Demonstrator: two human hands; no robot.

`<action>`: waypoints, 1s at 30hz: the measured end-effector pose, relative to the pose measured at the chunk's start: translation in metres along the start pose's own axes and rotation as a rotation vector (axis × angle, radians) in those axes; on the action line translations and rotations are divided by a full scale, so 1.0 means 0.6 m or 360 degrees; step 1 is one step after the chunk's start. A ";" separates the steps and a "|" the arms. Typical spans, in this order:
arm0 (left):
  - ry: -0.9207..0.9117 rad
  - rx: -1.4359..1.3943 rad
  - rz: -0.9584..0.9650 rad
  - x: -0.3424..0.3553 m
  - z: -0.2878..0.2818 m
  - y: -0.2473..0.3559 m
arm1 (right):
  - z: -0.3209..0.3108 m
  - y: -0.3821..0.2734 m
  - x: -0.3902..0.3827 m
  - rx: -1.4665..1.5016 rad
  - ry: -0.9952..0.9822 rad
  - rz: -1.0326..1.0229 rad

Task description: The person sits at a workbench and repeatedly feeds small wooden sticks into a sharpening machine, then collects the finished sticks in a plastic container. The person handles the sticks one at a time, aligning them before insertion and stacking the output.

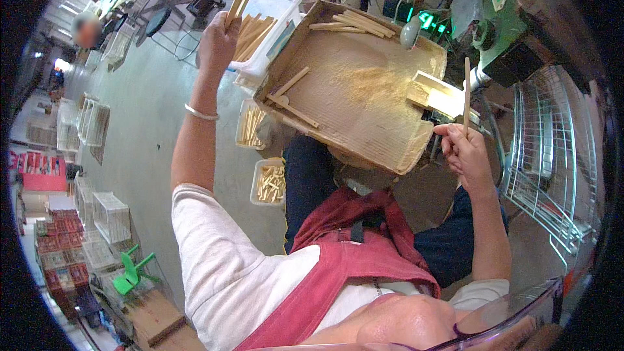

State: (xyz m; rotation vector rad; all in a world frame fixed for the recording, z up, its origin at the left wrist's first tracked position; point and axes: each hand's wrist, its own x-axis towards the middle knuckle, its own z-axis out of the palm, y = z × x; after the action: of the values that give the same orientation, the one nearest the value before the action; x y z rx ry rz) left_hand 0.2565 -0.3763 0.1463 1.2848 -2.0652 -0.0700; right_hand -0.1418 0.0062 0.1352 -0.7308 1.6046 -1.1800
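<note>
My left hand [218, 40] is closed round a few flat wooden sticks [239, 4], held up at the edge of a white plastic bin [283, 8]. Inside that bin lie more wooden sticks [255, 36]. On the other side, my right hand [465, 151] pinches one long, thin wooden stick [467, 91], which points upward. Just beyond that stick is a brightly lit wooden block [434, 95] at the machine. Between my hands sits a shallow cardboard box [338, 101] with sawdust [374, 83] and several loose sticks [354, 24] in it.
A bulb-shaped lamp [411, 32] hangs over the box's far right corner. The machine [513, 26] stands at the far right, above a wire basket [552, 162]. Two small tubs, one of sticks [250, 123] and one of short pieces [270, 182], are by my left leg.
</note>
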 end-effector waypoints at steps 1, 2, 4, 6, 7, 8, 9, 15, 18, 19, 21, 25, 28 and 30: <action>-0.0083 0.0132 0.0044 0.024 0.017 -0.031 | -0.002 0.001 0.000 -0.0001 -0.0004 0.0001; -0.0165 0.0266 0.0085 0.036 0.035 -0.049 | -0.005 0.002 0.002 -0.0002 -0.0010 0.0004; 0.0108 0.0333 0.0411 0.046 0.056 0.010 | -0.013 0.004 0.003 -0.0013 0.0019 0.0002; 0.0171 0.0000 0.0459 0.047 0.106 0.083 | -0.019 0.006 -0.001 -0.0038 0.0052 -0.0008; -0.0059 -0.0166 0.0390 0.042 0.143 0.114 | -0.021 0.006 0.000 -0.0041 0.0050 -0.0001; -0.0290 -0.0320 0.0315 0.034 0.179 0.141 | -0.022 0.006 0.002 -0.0041 0.0038 0.0007; -0.0488 -0.0167 0.0348 0.035 0.223 0.173 | -0.024 0.006 0.002 -0.0045 0.0047 0.0016; -0.0487 0.0350 0.0807 0.060 0.430 0.146 | -0.006 -0.001 -0.003 -0.0020 -0.0051 0.0087; -0.0791 0.0591 0.0646 0.070 0.443 0.169 | -0.017 -0.009 -0.007 -0.0029 -0.0044 0.0086; -0.0836 0.0623 0.0687 0.070 0.439 0.167 | -0.020 -0.013 -0.009 -0.0030 -0.0031 0.0062; -0.0865 0.0639 0.0767 0.066 0.432 0.152 | -0.023 -0.020 -0.012 -0.0028 -0.0023 0.0045; -0.0874 0.0531 0.0751 0.035 0.405 0.138 | -0.016 -0.024 -0.015 -0.0069 -0.0032 0.0022; -0.1096 0.0057 0.0549 0.021 0.362 0.136 | -0.014 -0.014 -0.014 -0.0134 -0.0038 -0.0024; -0.1440 -0.0927 -0.0155 -0.014 0.318 0.147 | -0.012 -0.006 -0.008 -0.0217 -0.0032 -0.0088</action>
State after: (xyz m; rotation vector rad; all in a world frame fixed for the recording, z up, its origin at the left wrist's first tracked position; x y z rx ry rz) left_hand 0.0804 -0.3820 0.0313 1.0519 -2.3824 -1.4067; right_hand -0.1469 0.0117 0.1406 -0.8768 1.6696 -1.1070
